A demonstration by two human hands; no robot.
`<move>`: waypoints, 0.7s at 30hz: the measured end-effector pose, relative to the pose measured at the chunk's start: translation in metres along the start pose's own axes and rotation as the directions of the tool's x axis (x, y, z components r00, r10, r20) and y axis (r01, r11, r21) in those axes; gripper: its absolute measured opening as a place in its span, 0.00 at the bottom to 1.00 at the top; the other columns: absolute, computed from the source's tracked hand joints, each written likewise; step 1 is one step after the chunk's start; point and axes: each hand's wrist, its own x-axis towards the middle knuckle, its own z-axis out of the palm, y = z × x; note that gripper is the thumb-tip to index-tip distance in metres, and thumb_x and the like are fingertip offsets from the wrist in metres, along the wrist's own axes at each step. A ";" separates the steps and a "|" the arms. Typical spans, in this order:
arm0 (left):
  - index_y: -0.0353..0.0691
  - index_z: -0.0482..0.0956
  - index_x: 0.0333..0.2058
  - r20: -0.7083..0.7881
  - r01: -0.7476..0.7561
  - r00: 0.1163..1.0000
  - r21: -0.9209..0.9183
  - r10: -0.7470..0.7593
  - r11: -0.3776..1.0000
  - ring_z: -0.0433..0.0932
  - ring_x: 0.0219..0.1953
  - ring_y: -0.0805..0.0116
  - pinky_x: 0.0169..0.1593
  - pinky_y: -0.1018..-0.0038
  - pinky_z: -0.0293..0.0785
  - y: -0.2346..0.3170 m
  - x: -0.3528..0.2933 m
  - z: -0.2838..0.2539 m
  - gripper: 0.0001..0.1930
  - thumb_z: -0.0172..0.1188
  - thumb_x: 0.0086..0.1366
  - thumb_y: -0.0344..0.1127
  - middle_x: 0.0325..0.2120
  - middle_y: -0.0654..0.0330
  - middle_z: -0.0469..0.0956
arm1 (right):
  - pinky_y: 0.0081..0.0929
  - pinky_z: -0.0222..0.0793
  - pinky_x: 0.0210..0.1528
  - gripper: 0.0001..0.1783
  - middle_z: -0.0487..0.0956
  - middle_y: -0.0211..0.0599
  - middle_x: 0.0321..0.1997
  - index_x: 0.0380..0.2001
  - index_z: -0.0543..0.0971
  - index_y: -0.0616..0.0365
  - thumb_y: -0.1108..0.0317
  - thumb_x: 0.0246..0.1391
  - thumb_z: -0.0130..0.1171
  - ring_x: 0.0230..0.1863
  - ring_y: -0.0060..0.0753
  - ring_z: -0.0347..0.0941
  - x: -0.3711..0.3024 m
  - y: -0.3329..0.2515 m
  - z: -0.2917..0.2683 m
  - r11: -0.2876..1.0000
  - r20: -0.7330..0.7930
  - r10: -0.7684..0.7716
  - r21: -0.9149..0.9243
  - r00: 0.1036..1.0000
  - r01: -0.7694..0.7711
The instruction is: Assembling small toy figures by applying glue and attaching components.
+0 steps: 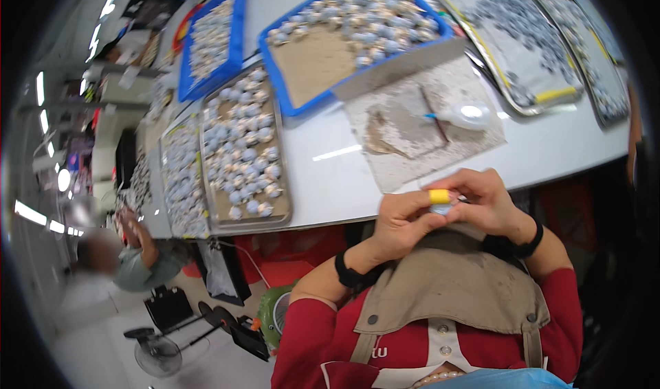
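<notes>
In front of my chest, over the table's near edge, both hands meet at a small pale-blue piece (440, 209). My left hand (405, 220) pinches it between thumb and fingers, and a yellow band (438, 196) wraps one of that hand's fingers. From the other side my right hand (489, 203) closes on the same piece. Something small and dark shows at the right fingertips, too small to make out. Just beyond the hands, a stained grey sheet (392, 172) bears a white squeeze bottle (471, 116) with a blue tip and a thin dark stick (424, 100).
A blue tray (271, 80) of blue-and-cream pieces stands beyond the sheet. A metal tray (285, 207) of similar pieces is left, with another blue tray (237, 45) behind. Further trays (505, 90) fill the right. A person (141, 251) sits far left near a fan (158, 354).
</notes>
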 end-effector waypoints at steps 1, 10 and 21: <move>0.28 0.74 0.42 0.002 0.001 1.000 0.009 -0.001 1.000 0.76 0.40 0.70 0.44 0.78 0.71 -0.001 0.003 -0.001 0.14 0.58 0.57 0.27 0.38 0.53 0.77 | 0.19 0.67 0.45 0.22 0.77 0.35 0.37 0.44 0.73 0.61 0.75 0.42 0.63 0.40 0.20 0.72 -0.003 0.011 0.003 0.988 -0.033 0.010 0.152 0.999 -0.005; 0.39 0.78 0.32 -0.370 0.298 0.883 0.917 0.288 0.264 0.75 0.18 0.65 0.24 0.74 0.70 0.075 0.016 -0.143 0.13 0.63 0.50 0.40 0.20 0.56 0.77 | 0.24 0.68 0.47 0.28 0.78 0.42 0.40 0.53 0.65 0.59 0.76 0.47 0.58 0.42 0.30 0.75 0.019 -0.006 -0.005 0.998 -0.199 -0.015 -0.060 0.980 0.003; 0.42 0.77 0.32 -0.306 0.330 0.890 0.944 0.339 -0.013 0.75 0.36 0.50 0.39 0.60 0.70 0.061 0.201 -0.238 0.09 0.56 0.51 0.34 0.29 0.49 0.77 | 0.16 0.66 0.36 0.09 0.78 0.34 0.29 0.36 0.76 0.66 0.74 0.52 0.54 0.31 0.19 0.73 0.012 -0.006 -0.049 0.924 -0.496 -0.133 -0.375 0.858 -0.073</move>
